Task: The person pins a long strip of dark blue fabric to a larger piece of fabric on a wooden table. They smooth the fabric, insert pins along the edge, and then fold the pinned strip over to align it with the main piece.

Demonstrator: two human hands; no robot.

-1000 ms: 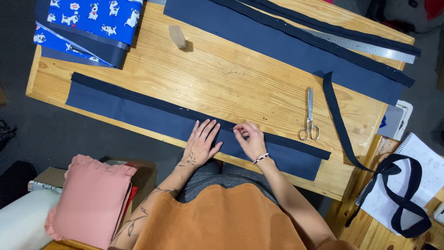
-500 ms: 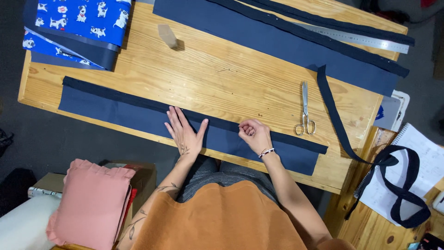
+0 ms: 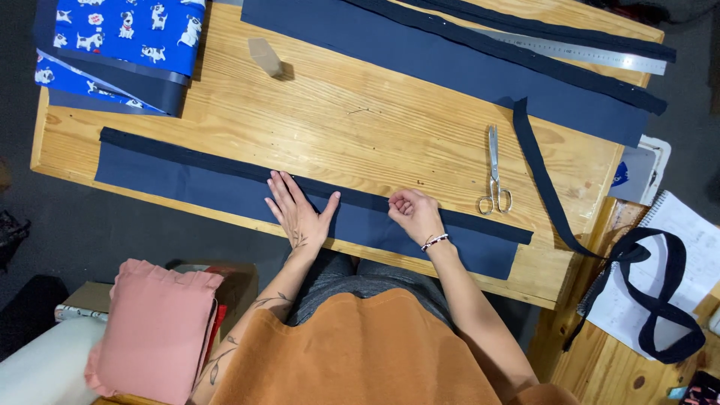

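A long navy fabric strip (image 3: 187,184) lies along the near edge of the wooden table (image 3: 375,127), with a darker band (image 3: 172,150) running along its far edge. My left hand (image 3: 298,214) presses flat on the strip, fingers spread. My right hand (image 3: 415,215) rests on the strip a little to the right, fingers curled at the dark band; whether it pinches anything is unclear. Silver scissors (image 3: 494,172) lie on the wood just right of my right hand.
A wide navy fabric piece (image 3: 450,64) and a metal ruler (image 3: 585,54) lie at the far side. Blue dog-print fabric (image 3: 120,34) sits at the far left, a small pale block (image 3: 265,57) near it. A navy strap (image 3: 652,300) hangs off the right edge. A pink cushion (image 3: 154,330) lies below left.
My left hand slid left along the strip and flattened with fingers spread. My right hand stayed at the dark band. The view shifted slightly.
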